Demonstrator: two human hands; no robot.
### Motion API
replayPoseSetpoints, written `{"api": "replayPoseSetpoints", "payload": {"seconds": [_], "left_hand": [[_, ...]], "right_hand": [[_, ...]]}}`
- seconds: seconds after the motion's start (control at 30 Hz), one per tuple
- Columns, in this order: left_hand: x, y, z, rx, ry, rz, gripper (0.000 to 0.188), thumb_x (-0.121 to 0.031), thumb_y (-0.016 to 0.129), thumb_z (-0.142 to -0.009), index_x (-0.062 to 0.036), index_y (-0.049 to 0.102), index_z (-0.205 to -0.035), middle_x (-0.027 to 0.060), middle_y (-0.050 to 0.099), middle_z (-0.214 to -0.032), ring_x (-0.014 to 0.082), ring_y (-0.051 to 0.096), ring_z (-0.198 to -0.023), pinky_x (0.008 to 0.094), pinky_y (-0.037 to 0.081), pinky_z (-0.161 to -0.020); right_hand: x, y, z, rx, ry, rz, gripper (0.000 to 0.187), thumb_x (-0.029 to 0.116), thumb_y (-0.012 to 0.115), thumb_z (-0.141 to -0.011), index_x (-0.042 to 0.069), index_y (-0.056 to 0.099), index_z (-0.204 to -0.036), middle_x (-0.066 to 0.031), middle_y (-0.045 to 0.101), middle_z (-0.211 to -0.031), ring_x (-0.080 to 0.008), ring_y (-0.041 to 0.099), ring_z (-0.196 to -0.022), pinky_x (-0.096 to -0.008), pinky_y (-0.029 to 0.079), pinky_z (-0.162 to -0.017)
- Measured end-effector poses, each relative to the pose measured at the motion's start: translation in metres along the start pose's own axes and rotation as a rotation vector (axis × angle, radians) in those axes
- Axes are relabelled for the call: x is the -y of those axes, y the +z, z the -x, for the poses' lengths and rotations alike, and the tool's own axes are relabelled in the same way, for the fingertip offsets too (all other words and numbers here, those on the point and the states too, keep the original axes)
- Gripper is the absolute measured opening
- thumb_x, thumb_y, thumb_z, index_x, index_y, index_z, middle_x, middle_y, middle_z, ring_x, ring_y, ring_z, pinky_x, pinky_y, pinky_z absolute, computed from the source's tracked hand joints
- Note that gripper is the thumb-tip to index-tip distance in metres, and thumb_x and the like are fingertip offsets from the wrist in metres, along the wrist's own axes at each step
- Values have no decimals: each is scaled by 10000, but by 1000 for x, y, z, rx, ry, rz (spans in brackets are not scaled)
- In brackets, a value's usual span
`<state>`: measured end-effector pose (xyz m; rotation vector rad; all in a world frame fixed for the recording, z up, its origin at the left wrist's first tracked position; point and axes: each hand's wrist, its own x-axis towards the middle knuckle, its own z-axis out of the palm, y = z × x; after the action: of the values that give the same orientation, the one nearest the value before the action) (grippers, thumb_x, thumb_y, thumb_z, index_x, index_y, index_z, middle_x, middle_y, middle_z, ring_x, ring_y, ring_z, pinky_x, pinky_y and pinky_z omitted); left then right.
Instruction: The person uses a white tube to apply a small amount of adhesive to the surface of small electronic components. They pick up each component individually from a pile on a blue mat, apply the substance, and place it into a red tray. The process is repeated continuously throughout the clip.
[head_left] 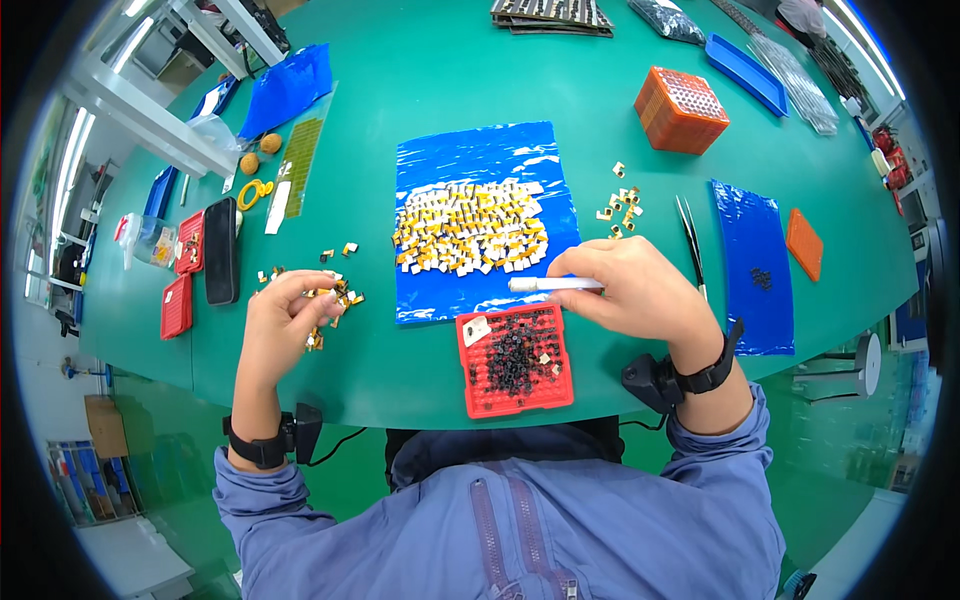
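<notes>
My right hand (640, 292) grips a white pen-shaped tool (548, 284), its tip pointing left over the lower part of a blue sheet (420, 303). On that sheet lies a dense patch of small white, gold and black parts (470, 228). My left hand (283, 322) is closed in a pinch at the left; what sits between its fingertips is too small to make out. Loose parts of the same kind (346, 297) lie around its fingers. Between my hands, near the table edge, a red tray (482, 402) holds a heap of tiny black pieces (513, 355).
More loose parts (624, 208) lie right of the sheet, below an orange block stack (682, 110). Tweezers (691, 245), another blue sheet (755, 230) and an orange plate (803, 245) are at right. A phone (221, 250), red boxes (176, 306) and yellow scissors (254, 193) are at left.
</notes>
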<state>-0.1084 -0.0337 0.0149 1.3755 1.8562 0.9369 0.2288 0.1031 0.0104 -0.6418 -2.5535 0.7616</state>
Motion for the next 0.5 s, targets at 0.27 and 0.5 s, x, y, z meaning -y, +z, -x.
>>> {"api": "replayPoseSetpoints", "payload": {"seconds": [0.27,0.5], "left_hand": [[-38,56,3,410,237,686,35,2,586,-866,4,560,-890,93,601,-956,126,621,-717,236,498,-631],[-44,102,-16,628,31,1166,73,-22,594,-870,-12,529,-900,83,593,-813,127,614,-698,237,502,-614]], "right_hand": [[16,-1,-5,184,30,-461,237,257,633,-863,33,648,-785,-76,550,-567,-167,531,-497,-298,394,-477],[10,4,-4,148,81,-598,187,171,593,-895,4,656,-837,-63,540,-570,-111,478,-492,-275,371,-460]]}}
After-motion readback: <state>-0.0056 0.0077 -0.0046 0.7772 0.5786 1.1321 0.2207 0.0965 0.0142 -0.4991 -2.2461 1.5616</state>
